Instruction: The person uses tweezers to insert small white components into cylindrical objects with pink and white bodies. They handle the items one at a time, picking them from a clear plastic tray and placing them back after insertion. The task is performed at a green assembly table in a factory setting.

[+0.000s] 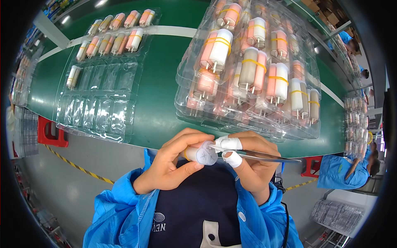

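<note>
In front of my chest, my left hand (170, 160) is closed around a bundle of soft-looking tubes (205, 155), pink and white, with a yellow rubber band round it. The translucent end of the bundle, with small crossed marks on it, faces up toward me. My right hand (258, 163) pinches a pair of metal tweezers (266, 157), its thumb and a finger wrapped in white tape. The tweezers' tips reach the upper rim of that end face; whether they grip anything there is too small to tell.
Stacked transparent trays (248, 118) of similar banded tubes stand on the green table (159, 82) at right. To the left lies a partly filled tray (97, 107) with vacant slots. Red stools (51, 132) are below the table; another person in blue (339, 171) is at far right.
</note>
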The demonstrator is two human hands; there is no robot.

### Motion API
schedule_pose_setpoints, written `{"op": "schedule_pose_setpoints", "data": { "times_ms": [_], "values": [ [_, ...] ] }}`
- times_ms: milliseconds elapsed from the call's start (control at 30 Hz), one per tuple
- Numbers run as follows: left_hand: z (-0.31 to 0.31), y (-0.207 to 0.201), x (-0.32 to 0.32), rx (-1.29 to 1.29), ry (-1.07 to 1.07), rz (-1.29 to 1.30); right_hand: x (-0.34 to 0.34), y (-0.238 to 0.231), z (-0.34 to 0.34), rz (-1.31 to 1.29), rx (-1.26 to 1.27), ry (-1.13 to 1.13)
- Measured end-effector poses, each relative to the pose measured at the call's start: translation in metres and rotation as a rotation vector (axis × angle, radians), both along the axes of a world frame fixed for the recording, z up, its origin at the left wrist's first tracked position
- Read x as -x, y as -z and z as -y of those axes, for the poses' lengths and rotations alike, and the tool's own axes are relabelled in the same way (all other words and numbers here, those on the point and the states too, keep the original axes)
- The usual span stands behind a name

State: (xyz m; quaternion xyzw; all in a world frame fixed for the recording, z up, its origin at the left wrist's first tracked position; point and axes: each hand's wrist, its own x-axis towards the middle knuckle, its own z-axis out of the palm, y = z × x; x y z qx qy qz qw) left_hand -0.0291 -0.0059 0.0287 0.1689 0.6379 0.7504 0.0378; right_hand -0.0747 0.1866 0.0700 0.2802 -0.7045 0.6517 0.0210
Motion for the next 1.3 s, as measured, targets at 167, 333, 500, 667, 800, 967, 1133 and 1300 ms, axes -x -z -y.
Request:
{"op": "schedule_pose_setpoints", "data": {
  "times_ms": [167, 333, 500, 667, 800, 967, 1133, 1300],
  "values": [
    [0.000, 0.001, 0.000, -0.009, -0.003, 0.012, -0.001, 0.000, 0.000, 0.026, -0.002, 0.005],
    [-0.001, 0.001, -0.001, -0.004, 0.001, 0.006, 0.000, 0.003, -0.002, 0.009, -0.009, 0.011],
    [-0.002, 0.003, -0.002, 0.001, -0.042, -0.014, 0.001, 0.001, -0.002, 0.012, -0.001, -0.004],
    [-0.002, 0.004, -0.002, 0.008, -0.043, -0.014, 0.002, 0.002, -0.003, 0.014, 0.006, -0.017],
    [-0.002, 0.001, -0.001, 0.007, -0.047, -0.037, 0.004, 0.002, -0.001, 0.010, 0.025, -0.012],
    [-0.001, 0.000, 0.003, 0.048, -0.065, -0.092, 0.004, 0.001, 0.001, -0.005, 0.028, 0.013],
    [-0.003, -0.002, 0.002, 0.126, -0.153, -0.139, 0.007, 0.002, 0.004, -0.118, -0.064, 0.006],
    [-0.002, -0.001, 0.001, 0.191, -0.157, -0.168, 0.012, -0.005, 0.001, -0.087, -0.162, -0.073]
  ]
}}
